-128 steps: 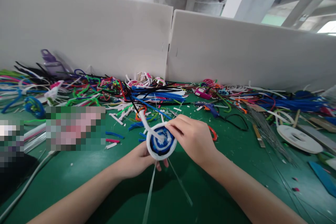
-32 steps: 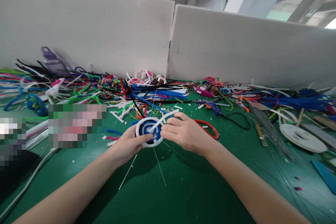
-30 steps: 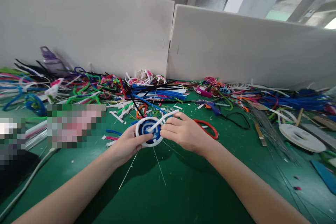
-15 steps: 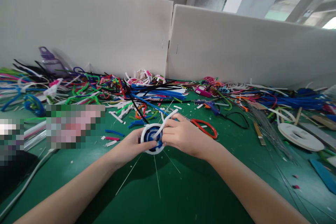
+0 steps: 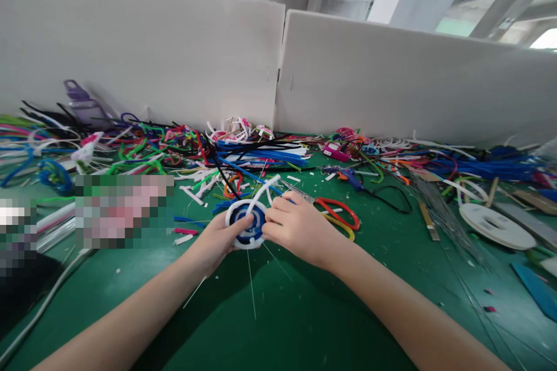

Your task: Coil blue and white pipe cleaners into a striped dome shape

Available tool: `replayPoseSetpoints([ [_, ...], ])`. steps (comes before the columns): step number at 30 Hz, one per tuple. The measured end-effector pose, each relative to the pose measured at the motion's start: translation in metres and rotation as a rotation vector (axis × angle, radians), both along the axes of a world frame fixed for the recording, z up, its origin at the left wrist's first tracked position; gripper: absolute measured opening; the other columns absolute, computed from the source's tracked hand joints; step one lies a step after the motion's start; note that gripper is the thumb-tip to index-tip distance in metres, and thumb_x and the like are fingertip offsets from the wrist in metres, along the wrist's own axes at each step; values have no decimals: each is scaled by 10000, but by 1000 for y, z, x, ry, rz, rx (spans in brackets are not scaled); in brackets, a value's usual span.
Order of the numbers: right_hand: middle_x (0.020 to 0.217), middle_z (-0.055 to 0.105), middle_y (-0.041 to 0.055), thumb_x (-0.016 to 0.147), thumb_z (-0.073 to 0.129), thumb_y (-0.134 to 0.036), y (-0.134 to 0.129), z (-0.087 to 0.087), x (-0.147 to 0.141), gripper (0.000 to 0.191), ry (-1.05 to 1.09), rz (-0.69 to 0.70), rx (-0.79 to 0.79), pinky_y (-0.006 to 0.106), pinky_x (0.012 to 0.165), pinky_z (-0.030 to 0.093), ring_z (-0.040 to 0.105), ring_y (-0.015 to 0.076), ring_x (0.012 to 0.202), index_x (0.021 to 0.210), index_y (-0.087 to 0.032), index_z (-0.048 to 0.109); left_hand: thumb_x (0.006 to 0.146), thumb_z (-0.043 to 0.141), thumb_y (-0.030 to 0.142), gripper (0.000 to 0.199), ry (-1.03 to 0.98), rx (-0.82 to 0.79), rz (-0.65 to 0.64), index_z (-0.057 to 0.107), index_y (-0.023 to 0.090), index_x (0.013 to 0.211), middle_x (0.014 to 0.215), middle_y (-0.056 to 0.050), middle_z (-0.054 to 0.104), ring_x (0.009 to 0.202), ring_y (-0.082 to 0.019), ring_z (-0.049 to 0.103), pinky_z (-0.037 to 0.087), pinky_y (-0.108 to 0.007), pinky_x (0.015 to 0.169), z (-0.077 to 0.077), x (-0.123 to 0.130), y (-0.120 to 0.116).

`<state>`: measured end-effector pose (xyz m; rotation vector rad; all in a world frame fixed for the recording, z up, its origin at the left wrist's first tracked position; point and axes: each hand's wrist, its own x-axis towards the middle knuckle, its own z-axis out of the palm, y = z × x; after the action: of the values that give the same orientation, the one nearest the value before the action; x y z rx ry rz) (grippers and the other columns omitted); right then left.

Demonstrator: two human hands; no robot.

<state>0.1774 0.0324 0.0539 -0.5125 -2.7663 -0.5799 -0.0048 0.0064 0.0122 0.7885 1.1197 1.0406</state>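
a round blue-and-white coiled piece [image 5: 248, 240] with a thick white rim is being held above the green tabletop [image 5: 287, 324], its spiral face tilting up toward the camera. the left hand [image 5: 216, 239] is gripping its left side, thumb resting across the face; the curled fingers of the right hand [image 5: 300, 226] are meeting its right edge. a curved white soft-looking strip [image 5: 263, 188] is rising from the face, and thin clear straight strands [image 5: 251, 284] are sticking out below the rim.
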Motion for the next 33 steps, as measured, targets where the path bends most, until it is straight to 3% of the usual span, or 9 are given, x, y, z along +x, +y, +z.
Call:
replayPoseSetpoints([
  [5,741,621,19,918,474,-288,-1,-4,-1,265,64,-37,-44,329,745,261,446,172,748,721,-172,608,684,717,357,321,0,1,33,651,145,914,785,-53,704,688,-186,644,572,-354,631,0,2,0],
  [11,686,598,13,896,500,-239,-6,-9,-6,261,128,-144,-134,314,698,261,450,166,705,669,-167,605,690,710,363,325,1,48,12,646,155,932,822,-50,708,727,-191,655,579,-369,665,-7,2,0],
  [16,784,630,25,898,505,-253,-5,-10,-6,186,209,-182,-224,313,741,276,504,165,770,823,-166,650,701,706,348,309,-31,16,49,639,160,936,840,-46,710,745,-186,661,578,-365,689,-3,2,1],
  [23,762,652,20,839,591,-263,-7,-7,-6,124,357,-291,-449,311,780,331,558,161,768,797,-165,655,752,643,395,409,61,14,70,603,140,1068,743,-70,717,623,-197,680,537,-274,510,2,1,3],
  [27,749,656,3,802,620,-234,-8,-3,-8,72,462,-436,-656,272,683,378,565,142,728,782,-178,661,770,622,394,416,89,41,109,581,149,1104,752,-61,719,630,-189,682,533,-260,507,0,2,3],
  [30,752,653,8,794,614,-245,-9,-4,-8,88,509,-505,-674,256,614,378,555,135,688,757,-174,649,766,623,412,401,98,91,126,586,164,1079,771,-48,718,642,-183,681,535,-256,513,-3,3,2],
  [33,776,654,10,820,570,-221,-10,-6,-8,104,511,-470,-652,251,599,376,546,123,657,765,-177,646,767,614,427,365,127,138,114,597,165,1020,756,-39,715,628,-179,675,521,-244,489,-5,3,2],
])
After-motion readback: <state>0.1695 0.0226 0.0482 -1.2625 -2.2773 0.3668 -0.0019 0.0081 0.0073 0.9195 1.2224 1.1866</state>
